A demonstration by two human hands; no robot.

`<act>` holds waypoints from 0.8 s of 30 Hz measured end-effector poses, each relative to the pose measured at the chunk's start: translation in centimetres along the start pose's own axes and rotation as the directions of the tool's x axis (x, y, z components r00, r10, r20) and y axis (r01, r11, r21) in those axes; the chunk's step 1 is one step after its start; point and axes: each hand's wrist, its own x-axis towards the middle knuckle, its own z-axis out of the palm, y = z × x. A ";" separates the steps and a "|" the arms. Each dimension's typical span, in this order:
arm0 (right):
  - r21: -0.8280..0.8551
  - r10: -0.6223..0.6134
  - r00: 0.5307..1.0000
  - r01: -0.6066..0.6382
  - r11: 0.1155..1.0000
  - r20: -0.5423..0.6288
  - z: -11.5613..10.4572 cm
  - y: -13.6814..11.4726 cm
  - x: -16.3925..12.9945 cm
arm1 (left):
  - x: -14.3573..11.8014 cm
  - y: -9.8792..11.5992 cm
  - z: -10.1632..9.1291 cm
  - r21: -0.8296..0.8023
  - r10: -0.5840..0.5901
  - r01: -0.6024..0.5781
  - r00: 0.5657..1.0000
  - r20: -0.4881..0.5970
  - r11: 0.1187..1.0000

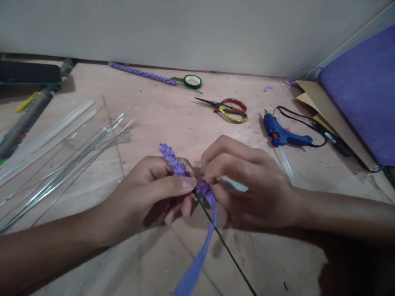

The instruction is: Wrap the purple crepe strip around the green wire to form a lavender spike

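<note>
Between thumb and fingers, my left hand [157,185] pinches a paper flower stem, just below its ruffled purple head [173,160]. The stem's dark green wire [228,248] slants down to the lower right. From the pinch hangs a long purple paper strip [200,255], running toward the bottom edge. Close beside, my right hand [247,181] has its fingers closed on the gathered upper part of this strip; the fingertips are partly hidden. A finished-looking purple flower stem [143,75] lies at the back, touching or very near a roll of green tape [192,81].
Scissors [230,110] with red and yellow handles lie behind my hands. A blue glue gun [282,131] with its cord rests at right, near a purple sheet [362,94] leaning on the wall. Loose wires [77,160] and clear sticks [58,133] spread at left. A dark phone-like object [29,73] sits back left.
</note>
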 end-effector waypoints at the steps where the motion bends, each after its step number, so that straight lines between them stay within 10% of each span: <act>1: -0.092 -0.043 0.999 0.040 0.995 -0.025 0.0 -0.1 -0.2 | 0.0 0.0 0.1 -0.033 0.003 -0.003 1.000 0.008 0.999; 7: 0.056 -0.056 0.998 0.055 0.997 0.025 -0.5 -0.7 0.1 | 0.0 0.1 0.2 -0.101 0.005 0.002 0.998 0.068 0.995; 13: 0.415 0.379 0.870 -0.485 0.770 0.316 -0.8 -1.1 1.0 | -0.1 -0.2 -0.1 -0.121 -0.008 0.012 0.999 0.035 0.993; 24: 0.578 0.176 0.846 -0.481 0.660 0.503 -1.6 0.4 1.5 | 0.0 0.1 0.1 -0.108 0.000 0.007 0.998 0.058 0.994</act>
